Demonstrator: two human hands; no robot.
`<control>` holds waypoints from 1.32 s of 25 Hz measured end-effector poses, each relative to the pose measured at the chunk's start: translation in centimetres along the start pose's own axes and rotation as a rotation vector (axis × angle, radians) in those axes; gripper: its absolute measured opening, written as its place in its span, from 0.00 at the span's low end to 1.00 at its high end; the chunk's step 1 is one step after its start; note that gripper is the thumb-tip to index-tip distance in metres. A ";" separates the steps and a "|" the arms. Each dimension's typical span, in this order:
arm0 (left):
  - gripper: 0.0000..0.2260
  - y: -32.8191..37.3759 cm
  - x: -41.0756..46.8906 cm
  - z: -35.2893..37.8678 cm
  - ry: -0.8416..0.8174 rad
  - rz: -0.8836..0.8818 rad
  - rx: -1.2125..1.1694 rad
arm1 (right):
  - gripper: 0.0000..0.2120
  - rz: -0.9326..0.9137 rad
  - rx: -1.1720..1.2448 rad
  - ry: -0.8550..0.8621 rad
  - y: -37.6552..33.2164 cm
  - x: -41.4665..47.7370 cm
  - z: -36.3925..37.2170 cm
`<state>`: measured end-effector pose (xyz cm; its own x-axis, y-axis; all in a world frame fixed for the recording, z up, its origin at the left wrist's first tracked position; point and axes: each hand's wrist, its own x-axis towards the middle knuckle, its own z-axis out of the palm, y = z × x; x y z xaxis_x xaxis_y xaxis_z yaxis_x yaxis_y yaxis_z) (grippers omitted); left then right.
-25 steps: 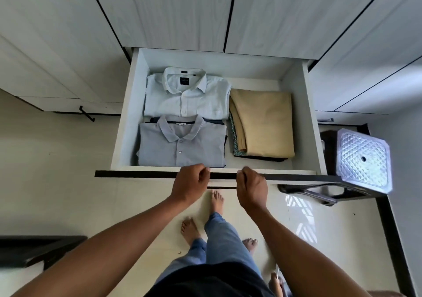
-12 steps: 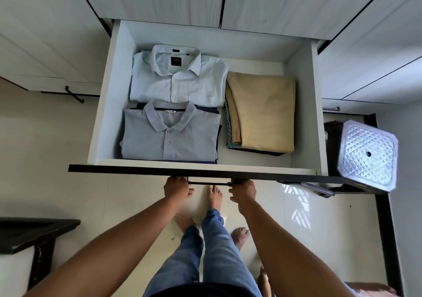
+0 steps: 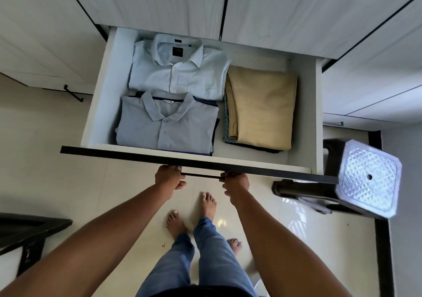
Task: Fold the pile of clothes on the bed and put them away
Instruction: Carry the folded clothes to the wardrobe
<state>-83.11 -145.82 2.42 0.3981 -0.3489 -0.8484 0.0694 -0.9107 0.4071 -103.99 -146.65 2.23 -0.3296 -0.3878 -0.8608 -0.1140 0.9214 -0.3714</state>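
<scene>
Gripping the handle (image 3: pixel 201 176) on the front of the drawer (image 3: pixel 102 104), my left hand (image 3: pixel 170 179) and right hand (image 3: pixel 236 186) each curl round one end. The folded clothes (image 3: pixel 166 125) lie inside the drawer. I judge that an even, level push from both hands would close it without skewing.

Both bare arms stretched forward and down, nearly straight, converging. The left hand (image 3: pixel 170 179) and right hand (image 3: pixel 235 183) sat a little apart, backs up, with fingers curled round either end of the handle (image 3: pixel 201 175).
</scene>
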 end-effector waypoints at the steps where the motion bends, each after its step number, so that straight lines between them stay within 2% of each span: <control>1: 0.10 0.7 0.1 0.2 0.016 0.000 -0.002 | 0.13 0.002 -0.006 -0.005 -0.7 0.2 0.0; 7: 0.10 4.6 1.7 1.6 0.063 0.006 -0.032 | 0.15 0.091 0.054 -0.043 -4.9 2.5 0.1; 16: 0.10 12.1 4.6 2.4 0.002 0.028 0.015 | 0.14 0.048 0.008 -0.001 -12.9 5.1 0.8; 20: 0.10 16.4 6.3 2.7 -0.032 0.095 0.059 | 0.16 0.011 0.056 0.021 -17.2 6.2 1.6; 25: 0.07 21.6 8.4 2.9 -0.092 0.168 0.090 | 0.15 0.019 0.029 -0.030 -22.6 7.9 1.9; 33: 0.06 28.7 11.4 5.2 -0.042 0.182 0.007 | 0.15 -0.030 0.029 -0.033 -30.5 10.2 2.1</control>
<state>-81.28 -177.13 2.69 0.3646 -0.5172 -0.7743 -0.0067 -0.8330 0.5532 -101.86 -178.70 4.05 -0.2954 -0.4158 -0.8601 -0.0956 0.9086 -0.4065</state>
